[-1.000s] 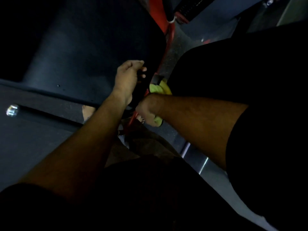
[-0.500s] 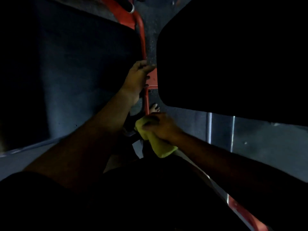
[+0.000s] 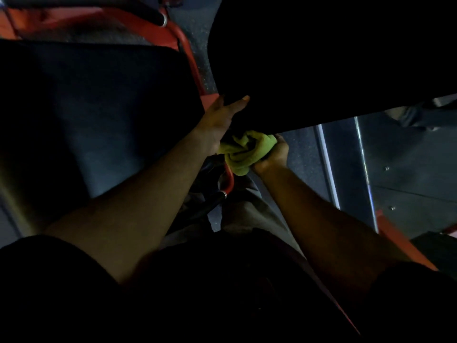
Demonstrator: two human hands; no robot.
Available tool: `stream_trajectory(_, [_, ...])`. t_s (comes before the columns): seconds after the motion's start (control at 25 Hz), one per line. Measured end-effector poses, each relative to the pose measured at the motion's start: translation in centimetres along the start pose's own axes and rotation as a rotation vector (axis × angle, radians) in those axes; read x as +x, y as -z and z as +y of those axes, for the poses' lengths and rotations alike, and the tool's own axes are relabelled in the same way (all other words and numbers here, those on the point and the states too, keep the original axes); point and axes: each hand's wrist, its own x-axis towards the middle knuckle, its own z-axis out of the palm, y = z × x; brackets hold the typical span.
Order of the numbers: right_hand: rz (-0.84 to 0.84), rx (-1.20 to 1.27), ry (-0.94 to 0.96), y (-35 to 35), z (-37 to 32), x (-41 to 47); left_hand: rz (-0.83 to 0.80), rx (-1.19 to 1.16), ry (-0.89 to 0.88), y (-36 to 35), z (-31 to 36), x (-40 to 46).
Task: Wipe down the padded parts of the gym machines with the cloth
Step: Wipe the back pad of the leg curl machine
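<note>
The right hand (image 3: 270,157) grips a bunched yellow-green cloth (image 3: 244,151), fingers curled round it, just under the edge of a big black pad (image 3: 321,58). Touching the cloth's other side, the left hand (image 3: 220,120) lies flat with fingers straight against that pad. Beyond both runs a red frame (image 3: 190,55).

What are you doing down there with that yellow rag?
A person is cleaning a gym machine in dim light. The right hand grips a bunched yellow-green cloth just under the edge of a dark pad. The left hand lies flat with straight fingers against that same pad. A red frame runs between it and another pad on the left. Whether the cloth touches the pad is too dark to tell.
</note>
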Motion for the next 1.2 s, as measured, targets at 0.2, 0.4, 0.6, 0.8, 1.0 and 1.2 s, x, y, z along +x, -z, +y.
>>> stream_trajectory(0.2, [0.024,-0.035,0.098,-0.4,-4.9,-6.3,-0.02,0.002,-0.108,-2.2,2.1,-3.0])
stream_trajectory(0.4, [0.131,-0.048,0.274,-3.3,-10.6,-15.3,0.024,-0.104,-0.197,-6.8,5.3,-5.7])
stream_trajectory(0.6, [0.09,0.061,0.333,-4.6,-14.7,-22.0,0.12,0.075,-0.383,-11.7,10.4,-9.8])
stream_trajectory(0.8, [0.031,-0.059,0.678,-6.3,-16.3,-28.2,0.146,0.246,-0.722,-15.4,13.7,-14.0])
stream_trajectory(1.0, [0.164,-0.813,1.215,-7.9,-16.0,-29.5,0.201,0.371,-0.872,-15.6,14.1,-14.4])
stream_trajectory(1.2, [0.303,-1.476,1.39,-13.9,-17.6,-28.4,0.068,0.247,-0.871,-13.9,13.0,-15.1])
